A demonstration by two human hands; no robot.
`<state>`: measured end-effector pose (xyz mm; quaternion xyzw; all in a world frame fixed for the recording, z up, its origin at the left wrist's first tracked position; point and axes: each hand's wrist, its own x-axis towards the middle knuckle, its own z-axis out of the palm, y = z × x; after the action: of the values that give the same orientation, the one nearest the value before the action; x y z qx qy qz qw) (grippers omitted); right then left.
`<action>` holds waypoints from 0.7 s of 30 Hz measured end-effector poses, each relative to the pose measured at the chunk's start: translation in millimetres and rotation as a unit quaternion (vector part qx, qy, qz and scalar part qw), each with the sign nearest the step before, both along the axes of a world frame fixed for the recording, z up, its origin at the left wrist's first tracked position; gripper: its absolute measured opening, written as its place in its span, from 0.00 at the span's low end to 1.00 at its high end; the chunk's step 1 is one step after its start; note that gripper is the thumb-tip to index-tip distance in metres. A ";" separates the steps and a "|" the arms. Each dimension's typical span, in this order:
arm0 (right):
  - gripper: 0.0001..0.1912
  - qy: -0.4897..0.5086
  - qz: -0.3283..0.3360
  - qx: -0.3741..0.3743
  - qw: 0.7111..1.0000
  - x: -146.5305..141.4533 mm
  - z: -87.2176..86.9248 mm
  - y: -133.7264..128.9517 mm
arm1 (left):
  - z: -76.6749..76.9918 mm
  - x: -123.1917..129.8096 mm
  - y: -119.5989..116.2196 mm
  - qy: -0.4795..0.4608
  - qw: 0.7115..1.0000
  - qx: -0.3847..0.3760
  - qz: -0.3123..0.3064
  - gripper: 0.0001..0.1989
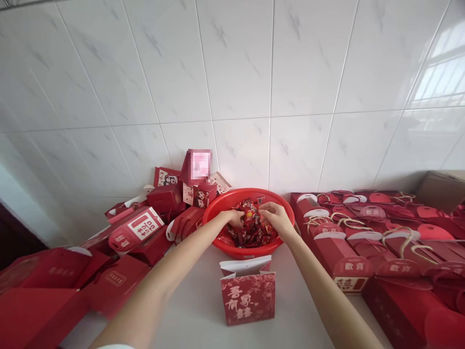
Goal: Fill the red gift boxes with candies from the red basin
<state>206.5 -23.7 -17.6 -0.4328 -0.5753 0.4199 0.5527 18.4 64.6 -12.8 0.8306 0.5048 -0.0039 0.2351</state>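
Observation:
A red plastic basket [250,252] with mesh sides stands against the wall, holding a heap of small red-wrapped candies [250,228]. My left hand [235,218] dips into the candies from the left, its fingertips partly hidden among the wrappers. On the opposite side, my right hand [275,217] reaches over the rim, its bent fingers apart above the candies. Nothing shows clearly held in either hand. In front of the basket, between my forearms, a red paper gift box [248,299] with pale Chinese characters stands upright with its top unfolded.
Red gift boxes [136,230] lie piled untidily on the left. Rows of red boxes with rope handles [345,242] stand on the right. A brown cardboard box [441,189] sits at the far right, and a white tiled wall [240,87] rises behind.

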 end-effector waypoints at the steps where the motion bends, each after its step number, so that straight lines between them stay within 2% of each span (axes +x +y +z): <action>1: 0.12 0.006 0.007 -0.005 1.000 0.6 0.4 -1.0 | 0.0 -2.5 0.5 0.011 1.000 0.000 0.011 0.19; 4: 0.12 0.022 0.013 -0.007 1.000 1.6 2.4 -3.8 | 3.9 -5.7 -2.5 0.034 0.999 0.003 0.026 0.16; 8: 0.11 0.023 0.004 -0.004 1.000 1.1 2.6 -4.1 | 12.7 -6.4 -12.1 0.020 1.000 0.004 0.015 0.11; 12: 0.10 0.021 0.001 -0.001 1.000 1.0 -0.1 -2.8 | 19.6 -10.5 -18.6 -0.014 1.000 0.021 0.004 0.13; 16: 0.09 0.015 -0.001 -0.003 1.000 2.0 -1.9 -2.3 | 26.9 -18.5 -20.6 -0.136 0.991 -0.002 0.021 0.17; 21: 0.09 0.004 -0.002 -0.008 1.000 2.8 -1.2 -3.3 | 43.1 -22.6 -27.1 -0.331 0.940 -0.016 0.079 0.20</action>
<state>209.3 -26.9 -18.8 -0.4364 -0.5689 0.4252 0.5523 -4.2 37.5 30.2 0.7389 0.4620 0.2816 0.4016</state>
